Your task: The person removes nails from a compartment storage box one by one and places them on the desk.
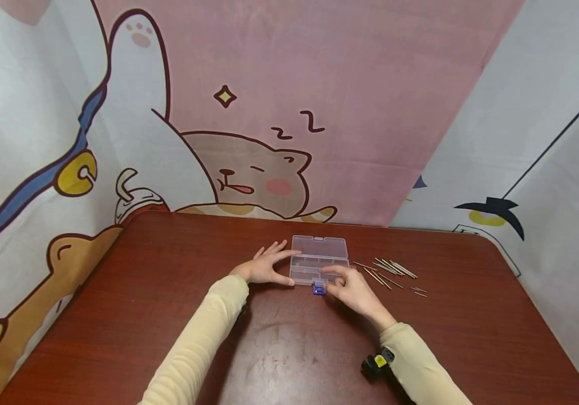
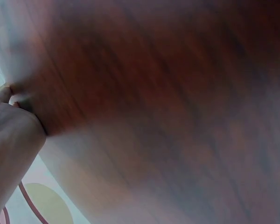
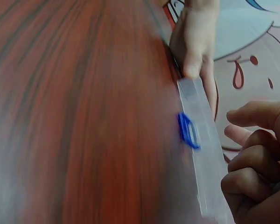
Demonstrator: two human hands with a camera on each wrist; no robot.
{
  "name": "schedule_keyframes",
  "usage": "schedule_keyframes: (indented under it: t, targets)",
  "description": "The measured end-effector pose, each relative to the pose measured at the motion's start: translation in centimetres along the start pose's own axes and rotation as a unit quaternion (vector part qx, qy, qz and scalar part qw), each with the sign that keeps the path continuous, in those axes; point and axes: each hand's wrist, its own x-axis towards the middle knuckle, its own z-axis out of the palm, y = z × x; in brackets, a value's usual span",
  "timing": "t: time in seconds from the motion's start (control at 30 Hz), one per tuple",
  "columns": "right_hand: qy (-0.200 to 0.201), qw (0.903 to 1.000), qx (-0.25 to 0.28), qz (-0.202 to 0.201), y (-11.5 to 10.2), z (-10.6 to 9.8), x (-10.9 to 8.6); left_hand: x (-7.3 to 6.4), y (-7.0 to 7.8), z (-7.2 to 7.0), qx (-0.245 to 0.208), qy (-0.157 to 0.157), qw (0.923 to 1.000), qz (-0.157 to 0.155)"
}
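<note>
A clear plastic compartment box (image 1: 306,275) lies on the table with its lid (image 1: 320,246) folded back. On its front edge is a blue clasp (image 1: 319,289), also seen close up in the right wrist view. My left hand (image 1: 266,267) is spread at the box's left end, the thumb touching the near corner and the index finger along the side. Over the front right of the box is my right hand (image 1: 352,289). Its index finger and thumb stand apart near the clasp, the other fingers curled, with nothing visible between them.
Several thin metal rods (image 1: 396,268) lie in a loose pile right of the box. A few shorter thin pieces (image 1: 419,291) are farther right. The brown wooden table (image 1: 117,315) meets a cartoon-print cloth (image 1: 360,112) at its back edge.
</note>
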Motion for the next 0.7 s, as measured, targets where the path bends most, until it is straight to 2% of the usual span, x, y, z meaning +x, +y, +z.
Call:
schedule_keyframes:
  t: [0.27, 0.47, 0.7]
  targets:
    - [-0.058, 0.998, 0.024, 0.004, -1.0, 2.4, 1.3, 0.0, -0.1, -0.1, -0.003, -0.001, 1.0, 0.003]
    - [-0.09, 0.9932, 0.073, 0.008, -1.2, 3.6, 1.9, 0.0, -0.3, -0.1, -0.002, -0.003, 1.0, 0.009]
    - [-0.119, 0.9749, 0.174, 0.072, -1.5, 4.8, 2.0, -0.1, -0.4, -0.1, -0.002, -0.003, 0.9999, 0.015]
